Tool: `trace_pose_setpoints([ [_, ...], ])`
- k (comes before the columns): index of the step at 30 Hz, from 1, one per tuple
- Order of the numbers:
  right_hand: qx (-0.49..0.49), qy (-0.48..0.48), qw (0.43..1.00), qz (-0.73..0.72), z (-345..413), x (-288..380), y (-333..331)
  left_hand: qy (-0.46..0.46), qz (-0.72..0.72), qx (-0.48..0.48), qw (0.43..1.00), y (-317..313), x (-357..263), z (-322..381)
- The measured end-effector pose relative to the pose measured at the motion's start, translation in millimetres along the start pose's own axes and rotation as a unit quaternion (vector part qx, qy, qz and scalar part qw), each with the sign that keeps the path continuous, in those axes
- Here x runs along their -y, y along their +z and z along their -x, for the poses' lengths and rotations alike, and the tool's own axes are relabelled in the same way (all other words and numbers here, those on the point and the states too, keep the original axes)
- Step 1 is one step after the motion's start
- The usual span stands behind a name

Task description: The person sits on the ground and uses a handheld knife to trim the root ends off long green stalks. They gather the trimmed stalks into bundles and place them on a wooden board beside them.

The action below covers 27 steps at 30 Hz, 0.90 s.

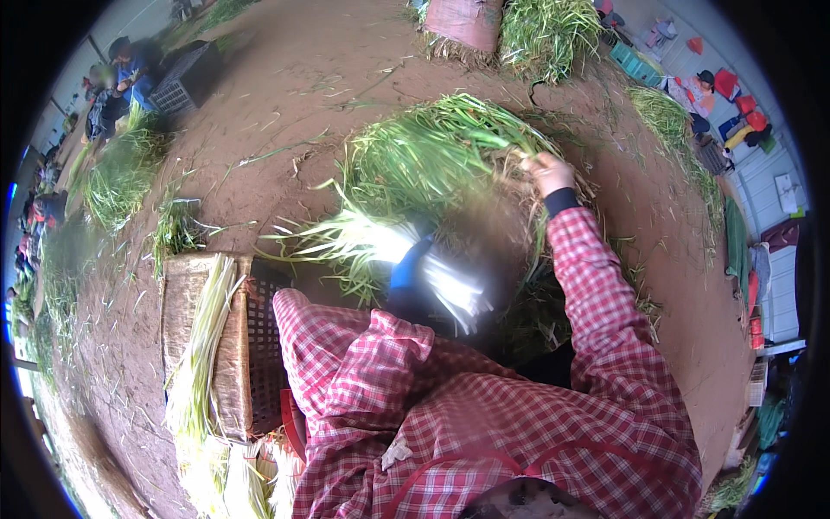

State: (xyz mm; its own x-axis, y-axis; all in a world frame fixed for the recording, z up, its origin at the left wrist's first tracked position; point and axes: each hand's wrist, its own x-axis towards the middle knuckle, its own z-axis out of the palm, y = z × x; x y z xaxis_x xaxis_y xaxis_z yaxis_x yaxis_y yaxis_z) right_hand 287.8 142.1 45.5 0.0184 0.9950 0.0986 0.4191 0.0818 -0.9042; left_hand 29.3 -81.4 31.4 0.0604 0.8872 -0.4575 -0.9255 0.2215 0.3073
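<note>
My left hand (411, 261), in a blue glove, is closed around a bundle of pale green-and-white stalks (454, 285), whose leafy tops point left. Glare and blur hide some of its fingers. My right hand (550, 174), bare with a dark cuff, grips green leafy stalks at the right end of a large heap of long green leaves (415, 149). Brown, dry root ends lie below that hand. To my left, a bunch of trimmed pale stalks (206, 344) rests on a cloth-covered crate (178, 292).
Tied pale bundles (243, 480) lie beyond the crate's near end. A reddish sack (463, 24) and another leafy heap (551, 39) stand ahead. Co-workers sit by a black crate (174, 97) at left and along the right wall, near a green crate (635, 63).
</note>
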Motion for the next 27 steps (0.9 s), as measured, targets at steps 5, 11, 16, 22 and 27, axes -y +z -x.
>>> trace_pose_setpoints([
  [5, 0.013, 0.035, 0.998, -0.058, 36, 20, -31, -0.018, 0.015, -0.020, 1.000, 7, 0, 0],
  [11, 0.211, -0.113, 0.841, 0.485, 89, 19, -38, 0.044, -0.015, -0.035, 0.998, 21, 3, 9],
  [16, -0.004, -0.115, 0.948, 0.297, 19, 26, -49, 0.214, -0.091, -0.020, 0.972, 38, -15, -2],
  [22, 0.050, -0.007, 0.781, 0.622, -33, -20, 7, 0.167, -0.076, 0.001, 0.983, 45, -28, -17],
  [27, 0.058, -0.077, 0.897, 0.431, -17, 5, -31, 0.046, -0.034, -0.072, 0.996, 48, -34, -7],
])
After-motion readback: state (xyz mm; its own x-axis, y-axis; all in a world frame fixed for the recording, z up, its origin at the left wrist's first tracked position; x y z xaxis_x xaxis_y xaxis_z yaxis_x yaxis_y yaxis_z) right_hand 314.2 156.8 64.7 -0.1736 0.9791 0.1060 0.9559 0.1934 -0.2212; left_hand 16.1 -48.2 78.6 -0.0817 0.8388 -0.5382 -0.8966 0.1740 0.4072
